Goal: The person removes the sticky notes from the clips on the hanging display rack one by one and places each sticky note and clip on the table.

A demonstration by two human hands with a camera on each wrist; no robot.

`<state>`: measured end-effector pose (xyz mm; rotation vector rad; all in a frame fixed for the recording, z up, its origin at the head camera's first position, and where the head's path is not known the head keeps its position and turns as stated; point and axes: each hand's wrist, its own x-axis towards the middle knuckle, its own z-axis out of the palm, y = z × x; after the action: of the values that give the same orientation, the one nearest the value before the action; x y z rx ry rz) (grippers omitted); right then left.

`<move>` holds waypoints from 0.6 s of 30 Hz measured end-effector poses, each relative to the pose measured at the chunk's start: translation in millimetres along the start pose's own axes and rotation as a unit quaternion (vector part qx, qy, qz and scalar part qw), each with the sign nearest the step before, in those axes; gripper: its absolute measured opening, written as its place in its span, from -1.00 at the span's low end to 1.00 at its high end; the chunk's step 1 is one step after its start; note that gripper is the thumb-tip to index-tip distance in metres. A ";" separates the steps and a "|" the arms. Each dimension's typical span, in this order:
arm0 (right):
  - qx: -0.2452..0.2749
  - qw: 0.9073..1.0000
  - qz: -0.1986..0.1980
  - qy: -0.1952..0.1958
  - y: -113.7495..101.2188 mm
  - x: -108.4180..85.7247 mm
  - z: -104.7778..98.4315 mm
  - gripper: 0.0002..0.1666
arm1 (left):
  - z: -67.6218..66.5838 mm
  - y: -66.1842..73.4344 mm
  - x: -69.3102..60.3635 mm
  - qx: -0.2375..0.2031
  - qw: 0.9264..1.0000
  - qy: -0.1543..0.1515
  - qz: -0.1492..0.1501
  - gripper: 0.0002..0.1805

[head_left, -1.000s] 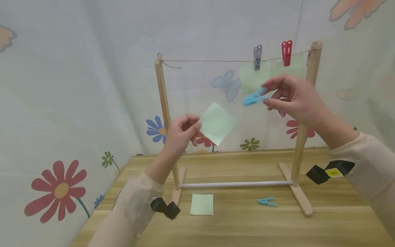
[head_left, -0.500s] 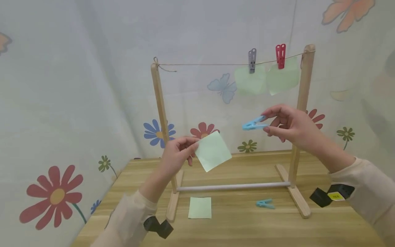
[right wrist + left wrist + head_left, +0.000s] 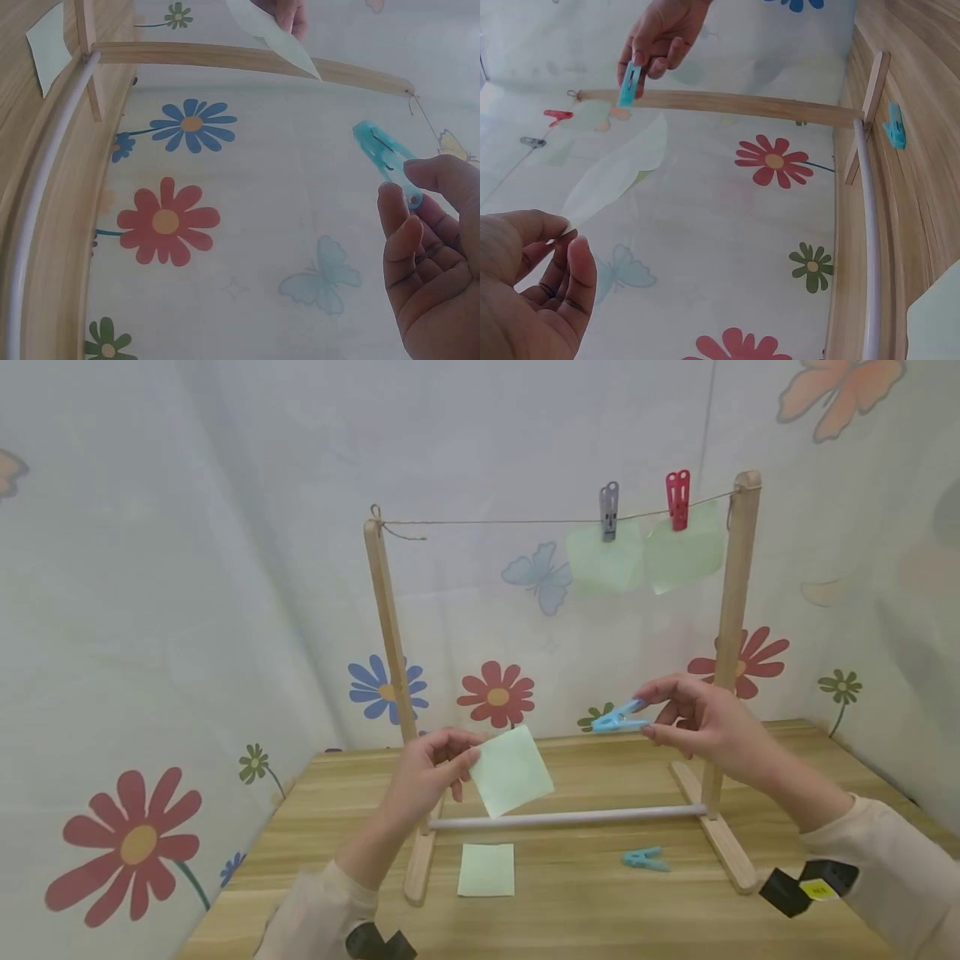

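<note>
My left hand pinches a pale green square of paper by its left corner, in front of the wooden frame's lower half. To its right, my right hand holds a light blue clothespin by its handle ends, between thumb and fingers. The clothespin points left toward the paper, and the two are apart. In the right wrist view the clothespin shows close up. A string runs across the frame's top. From it hang two green papers, under a grey clothespin and a red clothespin.
Another green paper lies on the wooden table. A second blue clothespin lies to its right. The frame has a left post, a right post and a white bottom bar. Behind hangs a flowered curtain.
Both hands have come down from near the string's height, the paper and clothespin still in them. The paper has turned in my left hand. The view has shifted slightly.
</note>
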<state>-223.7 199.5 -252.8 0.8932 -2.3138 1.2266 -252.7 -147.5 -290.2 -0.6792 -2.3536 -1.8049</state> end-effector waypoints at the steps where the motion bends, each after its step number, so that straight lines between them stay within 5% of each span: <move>1: 0.003 1.000 0.001 -0.003 2.2 -2.5 1.9 -0.61 | 0.2 -1.9 -1.4 -0.001 1.000 0.002 -0.002 -0.78; 18: 0.064 0.997 0.029 -0.030 38.2 -49.0 35.0 -0.65 | -0.1 -55.4 -26.2 -0.015 0.996 0.007 -0.090 -0.77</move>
<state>-215.1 204.0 -323.5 0.9237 -2.3457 1.4036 -251.6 -166.1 -348.6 -0.4697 -2.4539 -1.9107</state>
